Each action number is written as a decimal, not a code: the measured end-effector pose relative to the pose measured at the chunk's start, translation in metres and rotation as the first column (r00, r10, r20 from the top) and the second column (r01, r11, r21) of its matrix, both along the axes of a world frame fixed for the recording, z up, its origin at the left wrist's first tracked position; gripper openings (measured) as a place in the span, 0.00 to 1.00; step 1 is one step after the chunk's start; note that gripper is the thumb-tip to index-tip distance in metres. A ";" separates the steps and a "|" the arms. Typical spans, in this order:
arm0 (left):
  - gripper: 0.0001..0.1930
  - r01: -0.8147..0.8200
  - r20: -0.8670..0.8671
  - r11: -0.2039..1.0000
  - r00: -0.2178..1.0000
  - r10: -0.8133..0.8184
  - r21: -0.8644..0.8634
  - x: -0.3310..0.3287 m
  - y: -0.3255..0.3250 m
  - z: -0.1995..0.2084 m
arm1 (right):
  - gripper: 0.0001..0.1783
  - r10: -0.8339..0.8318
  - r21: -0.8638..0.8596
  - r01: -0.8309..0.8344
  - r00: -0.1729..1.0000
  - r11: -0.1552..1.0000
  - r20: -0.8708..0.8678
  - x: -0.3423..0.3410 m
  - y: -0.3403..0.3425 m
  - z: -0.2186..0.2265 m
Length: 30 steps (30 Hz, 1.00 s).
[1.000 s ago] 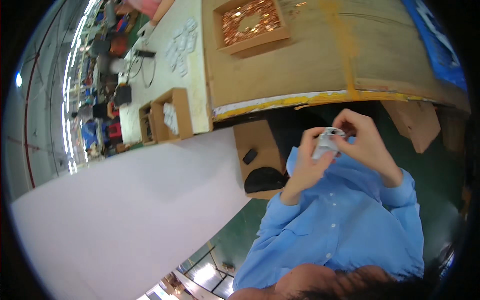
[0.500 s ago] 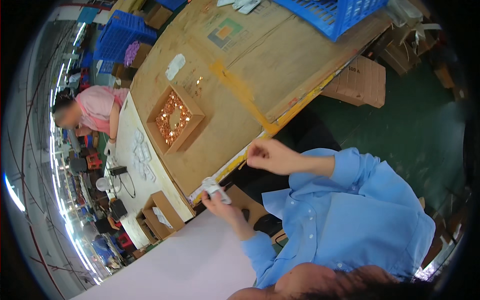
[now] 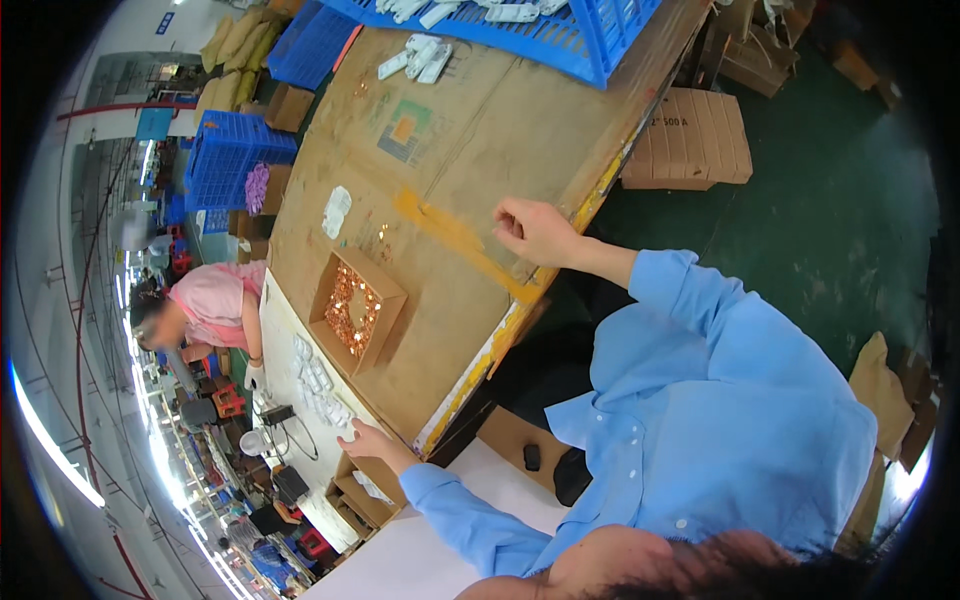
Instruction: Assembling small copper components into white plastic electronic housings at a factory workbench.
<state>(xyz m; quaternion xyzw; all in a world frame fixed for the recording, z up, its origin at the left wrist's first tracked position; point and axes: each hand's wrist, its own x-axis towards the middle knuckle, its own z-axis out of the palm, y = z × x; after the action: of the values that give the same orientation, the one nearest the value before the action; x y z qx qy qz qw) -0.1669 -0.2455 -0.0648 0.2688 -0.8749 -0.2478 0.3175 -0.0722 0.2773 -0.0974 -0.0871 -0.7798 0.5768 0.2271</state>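
My left hand [image 3: 370,442] reaches out over the white table [image 3: 335,470], its fingers apart and nothing visible in them. Just beyond its fingertips lies a row of white plastic casings [image 3: 318,385]. My right hand [image 3: 537,231] hovers above the near edge of the cardboard-covered table [image 3: 470,300], its fingers curled together. Whatever it may hold is hidden. Between the hands and farther off stands an open cardboard box [image 3: 388,325] with many small shiny copper-coloured parts [image 3: 350,300] inside. A few loose ones [image 3: 384,232] lie beside it.
A blue crate [image 3: 598,50] of white casings stands at the far edge, near a small pile of casings [image 3: 415,58]. A flat white piece [image 3: 337,212] lies on the cardboard. A small open carton [image 3: 375,490] sits below my left hand. A co-worker [image 3: 215,310] leans over the white table.
My left hand has moved left to the row of casings, and the white casing it held is out of it. My right hand has moved up over the table. The view has shifted.
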 end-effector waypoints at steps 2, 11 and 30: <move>0.31 0.157 -0.096 0.976 0.980 -0.173 -0.152 0.018 0.034 -0.004 | 0.11 0.027 -0.043 -0.027 1.000 0.999 -0.005 -0.001 -0.003 0.001; 0.21 0.600 -0.004 0.776 0.791 -0.612 -0.193 0.108 0.173 -0.024 | 0.18 0.028 0.018 -0.030 0.993 0.999 0.114 -0.046 0.046 0.025; 0.12 0.790 -0.255 0.613 0.598 -0.760 0.028 0.193 0.234 -0.021 | 0.18 -0.190 0.866 -0.126 0.951 0.485 0.245 -0.252 0.160 0.013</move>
<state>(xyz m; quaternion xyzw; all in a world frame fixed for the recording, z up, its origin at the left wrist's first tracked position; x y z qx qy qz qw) 0.0257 -0.0113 -0.0858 -0.1458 -0.8449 -0.4486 0.2523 -0.3242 0.4373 -0.0841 -0.0633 -0.9872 0.0752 0.1259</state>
